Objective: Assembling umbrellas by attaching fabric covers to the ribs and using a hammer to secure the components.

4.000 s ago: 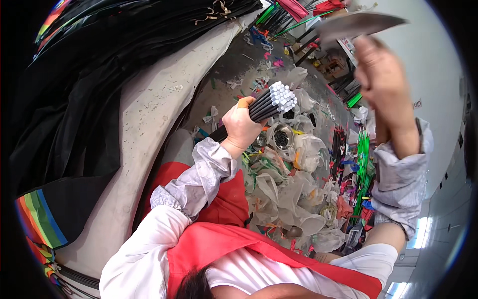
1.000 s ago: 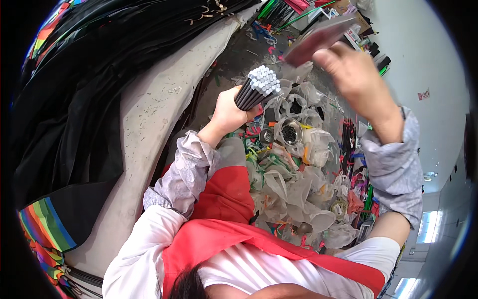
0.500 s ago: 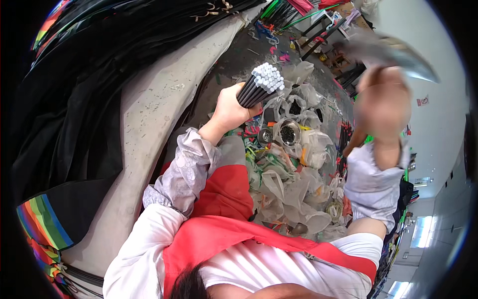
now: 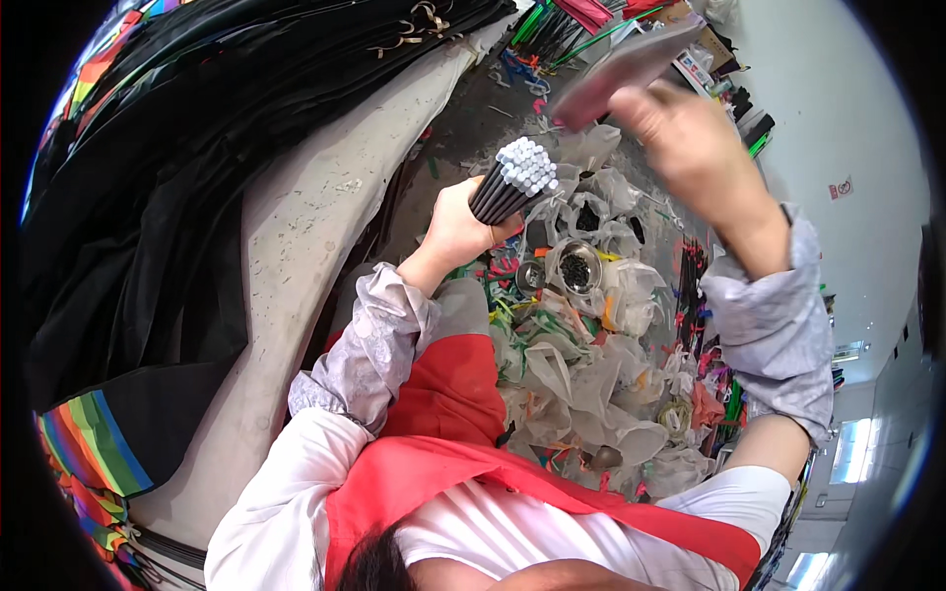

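My left hand (image 4: 457,225) is closed round a bundle of thin black rods (image 4: 501,195). Their white ends (image 4: 527,165) face up and away from me in a tight cluster. Raised to the right of the bundle, my right hand (image 4: 690,143) grips a broad, flat, blade-like tool (image 4: 631,74). Motion smears both the tool and the fingers, and the tool's handle is hidden in the hand. The flat part of the tool stands above and to the right of the rod ends, apart from them.
Below the rods, a round metal bowl (image 4: 578,268) with small dark pieces sits among crumpled clear plastic bags (image 4: 562,379) and coloured scraps. At my left runs a pale worktop (image 4: 296,212) piled with black cloth (image 4: 148,227). Black rods with red parts (image 4: 687,286) lie farther right.
My right hand has swung left and inward with the tool, whose flat part now lies nearer the rods. The left hand and its bundle have barely moved.
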### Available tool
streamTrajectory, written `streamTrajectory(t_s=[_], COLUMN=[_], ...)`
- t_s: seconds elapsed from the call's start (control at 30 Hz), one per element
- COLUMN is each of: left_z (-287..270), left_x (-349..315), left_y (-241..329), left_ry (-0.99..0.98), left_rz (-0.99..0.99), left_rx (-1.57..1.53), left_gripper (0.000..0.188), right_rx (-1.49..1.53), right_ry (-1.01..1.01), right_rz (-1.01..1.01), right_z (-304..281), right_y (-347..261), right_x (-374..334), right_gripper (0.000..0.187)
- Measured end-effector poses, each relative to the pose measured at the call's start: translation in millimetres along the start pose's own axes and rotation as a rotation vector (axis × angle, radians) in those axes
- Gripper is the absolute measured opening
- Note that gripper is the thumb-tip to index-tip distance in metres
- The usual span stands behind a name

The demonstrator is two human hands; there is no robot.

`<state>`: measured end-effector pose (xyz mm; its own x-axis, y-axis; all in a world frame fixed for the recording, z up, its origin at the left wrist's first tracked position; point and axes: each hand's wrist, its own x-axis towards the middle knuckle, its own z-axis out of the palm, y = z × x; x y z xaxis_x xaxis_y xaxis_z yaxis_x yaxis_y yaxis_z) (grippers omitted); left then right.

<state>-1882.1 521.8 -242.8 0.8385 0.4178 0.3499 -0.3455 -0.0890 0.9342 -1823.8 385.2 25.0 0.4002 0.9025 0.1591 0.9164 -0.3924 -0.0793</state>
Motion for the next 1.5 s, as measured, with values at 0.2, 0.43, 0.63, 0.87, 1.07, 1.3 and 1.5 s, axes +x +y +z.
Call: streamTrajectory(t_s=[0.2, 0.43, 0.63, 0.87, 1.07, 1.3, 1.5], left_z=[8, 14, -1, 4, -8, 3, 8], left_x=[1, -5, -7, -2, -4, 0, -9], left_y=[-3, -12, -24, -5, -7, -2, -4], left_ry=[0.020, 0.026, 0.059, 0.103, 0.127, 0.096, 0.142], left_rz=[0.035, 0.107, 0.088, 0.072, 0.144, 0.083, 0.133], left_rx=[0.053, -0.038, 0.104, 0.057, 0.084, 0.086, 0.090], left_gripper=[0.026, 0.027, 0.029, 0.030, 0.029, 0.028, 0.028], right_rx=[0.214, 0.655, -0.250, 0.109, 0.246, -0.024, 0.076], right_ry=[0.239, 0.023, -0.270, 0.110, -0.017, 0.053, 0.188], right_rz=[-0.097, 0.280, 0.220, 0.176, 0.559, 0.018, 0.084], right_z=[56, -44, 38, 46, -24, 38, 35], right_y=[14, 3, 2, 2, 5, 23, 21], right_x=[-3, -5, 6, -3, 24, 6, 10], right_gripper=[0.049, 0.056, 0.036, 0.051, 0.059, 0.057, 0.058])
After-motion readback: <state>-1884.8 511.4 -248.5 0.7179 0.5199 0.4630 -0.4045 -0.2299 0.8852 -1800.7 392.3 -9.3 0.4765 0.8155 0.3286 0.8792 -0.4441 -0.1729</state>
